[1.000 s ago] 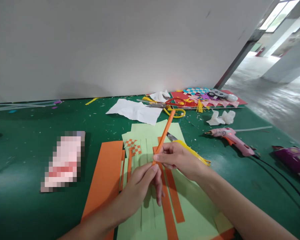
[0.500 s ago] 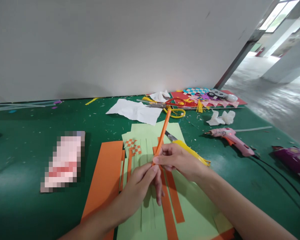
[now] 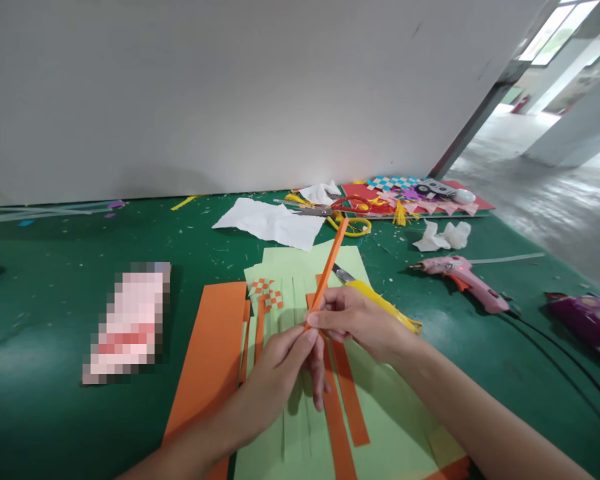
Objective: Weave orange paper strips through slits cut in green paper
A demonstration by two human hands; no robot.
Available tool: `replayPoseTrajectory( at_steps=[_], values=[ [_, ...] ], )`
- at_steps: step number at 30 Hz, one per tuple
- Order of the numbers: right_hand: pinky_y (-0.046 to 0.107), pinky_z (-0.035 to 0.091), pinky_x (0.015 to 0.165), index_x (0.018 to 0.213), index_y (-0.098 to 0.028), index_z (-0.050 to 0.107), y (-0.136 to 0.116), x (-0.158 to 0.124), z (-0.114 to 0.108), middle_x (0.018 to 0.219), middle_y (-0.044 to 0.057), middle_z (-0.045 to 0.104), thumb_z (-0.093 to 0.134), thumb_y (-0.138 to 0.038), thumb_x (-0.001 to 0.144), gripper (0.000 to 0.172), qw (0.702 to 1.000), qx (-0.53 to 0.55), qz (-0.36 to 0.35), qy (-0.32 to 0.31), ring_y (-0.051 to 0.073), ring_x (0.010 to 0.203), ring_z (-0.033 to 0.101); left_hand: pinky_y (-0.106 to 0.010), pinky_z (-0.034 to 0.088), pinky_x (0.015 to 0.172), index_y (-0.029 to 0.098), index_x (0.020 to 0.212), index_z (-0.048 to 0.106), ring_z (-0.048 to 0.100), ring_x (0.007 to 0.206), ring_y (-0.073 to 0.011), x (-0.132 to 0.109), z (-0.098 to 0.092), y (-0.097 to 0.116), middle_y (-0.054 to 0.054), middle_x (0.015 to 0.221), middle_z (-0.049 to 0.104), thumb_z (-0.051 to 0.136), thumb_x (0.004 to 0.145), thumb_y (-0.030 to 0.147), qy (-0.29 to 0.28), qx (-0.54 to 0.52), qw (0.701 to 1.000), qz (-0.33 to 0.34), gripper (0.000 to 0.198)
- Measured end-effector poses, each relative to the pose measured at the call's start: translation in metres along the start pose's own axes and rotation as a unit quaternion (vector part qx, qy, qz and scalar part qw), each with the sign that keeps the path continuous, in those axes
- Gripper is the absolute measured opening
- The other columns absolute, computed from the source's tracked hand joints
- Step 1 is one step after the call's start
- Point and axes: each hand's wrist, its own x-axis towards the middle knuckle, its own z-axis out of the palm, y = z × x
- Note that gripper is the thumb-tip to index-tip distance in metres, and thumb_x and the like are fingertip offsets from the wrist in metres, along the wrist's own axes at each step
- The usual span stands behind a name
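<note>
Between both hands an orange paper strip stands up at a slant, its free end pointing away from me. My left hand pinches its lower end between thumb and finger. Just above that, my right hand pinches the same strip, fingertips close to the left ones. Beneath the hands lie light green paper sheets with cut lines, and flat orange strips on top. A small orange-and-white checkered woven piece rests at the left of the sheets. The strip's lowest end is hidden by my fingers.
Left of the sheets is a wide orange paper. A yellow-handled cutter lies by my right hand. Beyond are scissors and white paper. A pink glue gun with a cord sits right. A blurred-out pink item lies left.
The upper end of the orange strip has tilted slightly to the right. Both hands keep nearly the same place and grip.
</note>
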Motion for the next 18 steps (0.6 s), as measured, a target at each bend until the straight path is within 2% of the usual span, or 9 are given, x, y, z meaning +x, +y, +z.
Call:
replayPoseTrajectory(
  at_steps=[11, 18],
  values=[
    [0.024, 0.022, 0.047, 0.062, -0.017, 0.054, -0.0046, -0.0008, -0.0001, 0.047, -0.007, 0.042, 0.074, -0.042, 0.072, 0.034, 0.999, -0.033, -0.001, 0.03, 0.007, 0.046, 0.033, -0.023, 0.046, 0.056, 0.018, 0.073, 0.051, 0.058, 0.049, -0.0121, -0.0004, -0.001, -0.0002, 0.001, 0.054, 0.059, 0.032, 0.1, 0.035, -0.012, 0.012, 1.0, -0.011, 0.037],
    [0.023, 0.025, 0.047, 0.067, -0.016, 0.058, -0.0041, -0.0012, -0.0035, 0.05, -0.007, 0.047, 0.076, -0.041, 0.069, 0.031, 0.998, -0.059, 0.0, -0.029, 0.006, 0.047, 0.037, -0.023, 0.047, 0.056, 0.018, 0.069, 0.052, 0.057, 0.049, -0.0122, -0.0003, 0.0001, 0.0019, 0.0, 0.055, 0.06, 0.034, 0.099, 0.035, -0.005, 0.005, 1.0, -0.004, 0.039]
  ],
)
